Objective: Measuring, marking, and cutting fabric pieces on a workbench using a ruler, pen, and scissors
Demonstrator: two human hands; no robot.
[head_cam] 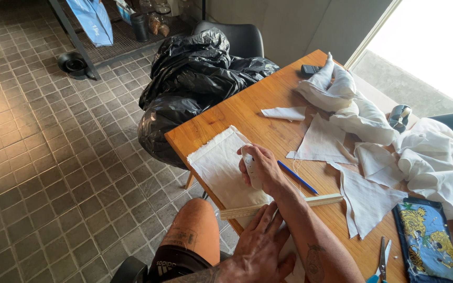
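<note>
Currently a small white marking block (249,166) is gripped in the right hand (262,170) over the cream fabric rectangle (221,167) at the table (247,112) edge, the left hand (260,246) pressed flat, fingers spread, by the wooden ruler (281,205); cloth slippage could skew any line.

Home sewing corner. Wooden table (247,112) strewn with cut white cloth (342,141), scissors (382,258), wooden ruler (281,205), blue pencil (297,177). Tiled floor (48,157), storage jars on rack (155,18), black bin bag on chair (195,78).
</note>
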